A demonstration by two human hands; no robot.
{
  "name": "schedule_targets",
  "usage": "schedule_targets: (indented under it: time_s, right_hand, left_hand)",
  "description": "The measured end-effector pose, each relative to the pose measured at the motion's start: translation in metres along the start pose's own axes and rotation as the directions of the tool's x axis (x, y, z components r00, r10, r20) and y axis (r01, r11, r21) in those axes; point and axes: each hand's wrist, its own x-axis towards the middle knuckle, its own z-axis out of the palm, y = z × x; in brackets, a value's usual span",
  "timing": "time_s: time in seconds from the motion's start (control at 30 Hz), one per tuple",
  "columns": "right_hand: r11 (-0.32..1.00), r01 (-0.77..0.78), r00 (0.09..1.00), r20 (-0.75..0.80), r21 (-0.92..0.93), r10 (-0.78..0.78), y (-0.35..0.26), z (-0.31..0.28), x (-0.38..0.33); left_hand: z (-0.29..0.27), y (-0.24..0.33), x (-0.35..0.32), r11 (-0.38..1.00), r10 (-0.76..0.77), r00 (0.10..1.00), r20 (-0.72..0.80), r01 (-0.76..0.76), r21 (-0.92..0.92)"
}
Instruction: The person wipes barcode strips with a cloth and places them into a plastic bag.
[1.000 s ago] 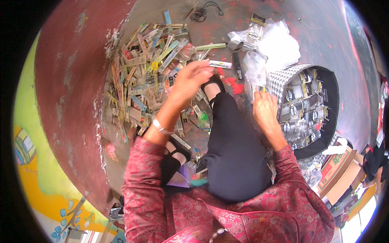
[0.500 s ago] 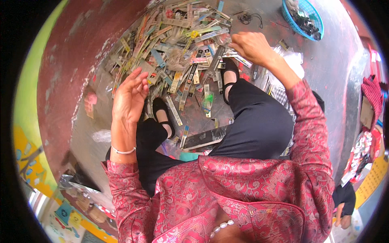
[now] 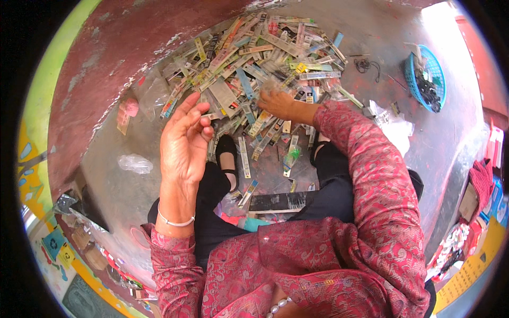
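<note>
A heap of long, narrow packets and printed strips [image 3: 275, 42], many in clear plastic, covers the floor in front of my feet. My left hand [image 3: 183, 143] is raised before the near left side of the heap, palm turned inward. Its fingers are loosely bent and apart, with nothing visible in them. Over the middle of the heap reaches my right hand [image 3: 278, 103], smeared by motion at the fingers. Whether it grips a packet there is hidden. A grey flat packet [image 3: 225, 97] lies between the two hands.
A blue plastic basket [image 3: 428, 79] with dark items stands at the right. White plastic bags [image 3: 395, 127] lie beside my right leg, a crumpled clear bag [image 3: 135, 164] at the left. A dark board [image 3: 278, 202] is between my legs. The red wall [image 3: 79, 100] borders the left.
My right hand has swung left from the heap's right edge to its middle. My left hand stays raised and loosely bent. The view has shifted, so the heap and basket appear further right.
</note>
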Motion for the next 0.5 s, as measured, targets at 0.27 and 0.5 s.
schedule_targets:
  time_s: [0.27, 0.5]
  right_hand:
    - [0.181, -0.125, 0.893, 0.031, 0.976, 0.449, 0.045, -0.084, 0.007]
    - [-0.526, 0.12, 0.954, 0.049, 0.842, 0.296, 0.026, -0.177, -0.008]
  left_hand:
    - [-0.006, -0.017, 0.022, 0.984, -0.024, 0.999, -0.04, 0.031, 0.176]
    - [0.042, -0.045, 0.025, 0.827, 0.01, 0.972, 0.236, -0.141, 0.545]
